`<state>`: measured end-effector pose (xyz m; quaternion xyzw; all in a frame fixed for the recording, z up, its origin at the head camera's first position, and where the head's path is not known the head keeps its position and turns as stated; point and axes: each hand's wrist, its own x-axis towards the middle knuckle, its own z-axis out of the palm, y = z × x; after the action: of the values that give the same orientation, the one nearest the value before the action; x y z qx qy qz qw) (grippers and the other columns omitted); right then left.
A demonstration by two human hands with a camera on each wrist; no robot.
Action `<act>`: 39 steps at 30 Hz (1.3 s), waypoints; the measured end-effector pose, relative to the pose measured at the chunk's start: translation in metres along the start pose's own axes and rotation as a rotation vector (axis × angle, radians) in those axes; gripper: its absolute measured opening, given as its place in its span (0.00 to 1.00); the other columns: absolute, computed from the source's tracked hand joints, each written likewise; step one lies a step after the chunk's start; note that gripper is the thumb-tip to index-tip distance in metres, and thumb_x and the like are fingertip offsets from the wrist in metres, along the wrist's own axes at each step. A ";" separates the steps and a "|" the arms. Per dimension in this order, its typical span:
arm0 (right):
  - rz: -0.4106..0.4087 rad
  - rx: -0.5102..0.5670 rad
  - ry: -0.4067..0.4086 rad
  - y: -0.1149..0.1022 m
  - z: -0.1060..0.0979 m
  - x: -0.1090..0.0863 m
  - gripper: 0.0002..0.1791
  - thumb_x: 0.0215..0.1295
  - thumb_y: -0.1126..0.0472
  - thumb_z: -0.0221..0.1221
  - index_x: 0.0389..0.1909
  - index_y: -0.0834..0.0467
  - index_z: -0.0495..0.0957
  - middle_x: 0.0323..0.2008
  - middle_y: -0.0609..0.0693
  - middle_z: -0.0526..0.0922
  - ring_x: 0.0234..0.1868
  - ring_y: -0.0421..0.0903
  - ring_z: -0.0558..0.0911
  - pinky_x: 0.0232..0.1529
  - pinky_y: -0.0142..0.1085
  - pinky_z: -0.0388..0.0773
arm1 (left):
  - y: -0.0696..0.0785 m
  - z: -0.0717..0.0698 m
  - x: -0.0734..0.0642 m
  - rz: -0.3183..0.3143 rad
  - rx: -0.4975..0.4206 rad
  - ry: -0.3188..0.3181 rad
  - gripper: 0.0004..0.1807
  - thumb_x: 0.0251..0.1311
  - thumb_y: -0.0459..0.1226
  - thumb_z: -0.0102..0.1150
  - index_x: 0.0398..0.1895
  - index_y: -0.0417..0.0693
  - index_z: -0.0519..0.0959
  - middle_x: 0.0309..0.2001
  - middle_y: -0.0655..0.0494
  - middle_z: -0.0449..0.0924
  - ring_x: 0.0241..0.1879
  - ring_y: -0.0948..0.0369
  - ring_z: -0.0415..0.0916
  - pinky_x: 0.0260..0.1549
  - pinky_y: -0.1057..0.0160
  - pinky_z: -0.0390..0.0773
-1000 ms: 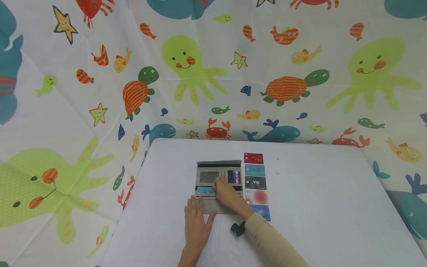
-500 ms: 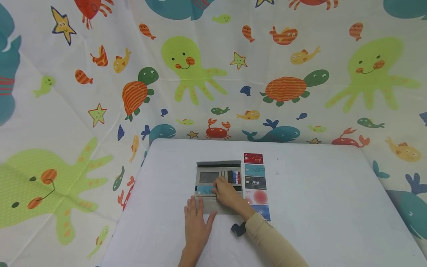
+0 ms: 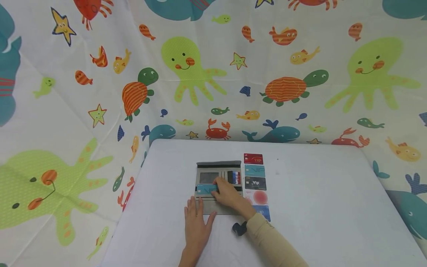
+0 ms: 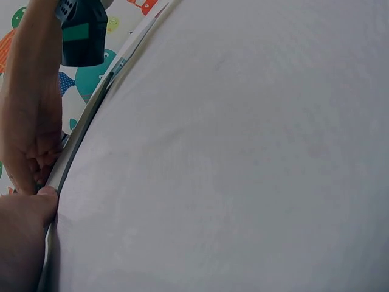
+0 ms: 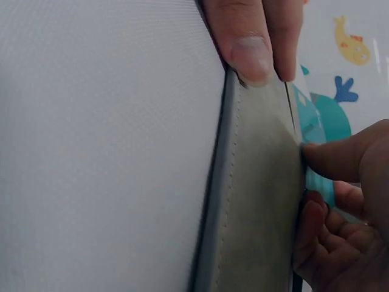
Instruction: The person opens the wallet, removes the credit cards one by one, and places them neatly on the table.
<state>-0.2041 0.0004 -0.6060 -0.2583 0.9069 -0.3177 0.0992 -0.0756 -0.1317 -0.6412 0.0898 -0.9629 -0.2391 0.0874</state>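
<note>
A grey wallet lies unfolded on the white table, with a dark window pocket and several cards in its upper half. My left hand rests with fingers spread on the wallet's lower left edge; its thumb and fingers also show along the wallet's rim in the right wrist view. With thumb and fingers, my right hand pinches the right end of a teal VIP card, which stands partly out of a slot across the wallet's middle. In the right wrist view the same teal card shows behind the wallet's edge, its lower part hidden.
Beside the wallet's right edge runs a column of cards: a red card, a teal card, a black card, a pinkish-white card and a blue card. A patterned cloth hangs behind the table.
The teal card has risen farther out of the wallet's slot, so more of its face shows. My right hand has shifted slightly with it; my left hand stays put.
</note>
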 end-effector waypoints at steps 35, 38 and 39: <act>0.041 0.177 0.070 0.003 -0.003 -0.012 0.11 0.70 0.61 0.59 0.48 0.54 0.68 0.34 0.49 0.79 0.33 0.40 0.75 0.34 0.30 0.75 | -0.002 0.003 0.000 -0.003 0.002 -0.018 0.45 0.63 0.59 0.61 0.74 0.41 0.63 0.79 0.38 0.50 0.80 0.43 0.46 0.75 0.39 0.52; 0.041 0.191 0.076 0.003 -0.004 -0.014 0.09 0.70 0.61 0.59 0.46 0.55 0.69 0.33 0.48 0.79 0.31 0.40 0.75 0.32 0.29 0.73 | -0.002 0.003 0.000 -0.002 0.006 -0.019 0.45 0.63 0.59 0.60 0.74 0.41 0.63 0.79 0.38 0.50 0.80 0.43 0.46 0.75 0.38 0.52; 0.042 0.192 0.078 0.003 -0.005 -0.014 0.09 0.70 0.61 0.58 0.46 0.55 0.69 0.33 0.48 0.80 0.32 0.40 0.75 0.32 0.29 0.73 | -0.002 0.003 0.000 -0.004 0.007 -0.020 0.45 0.63 0.59 0.60 0.75 0.41 0.63 0.79 0.38 0.50 0.80 0.43 0.45 0.75 0.38 0.51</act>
<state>-0.1950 0.0122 -0.6039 -0.2160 0.8806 -0.4110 0.0949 -0.0758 -0.1320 -0.6449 0.0898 -0.9643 -0.2369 0.0768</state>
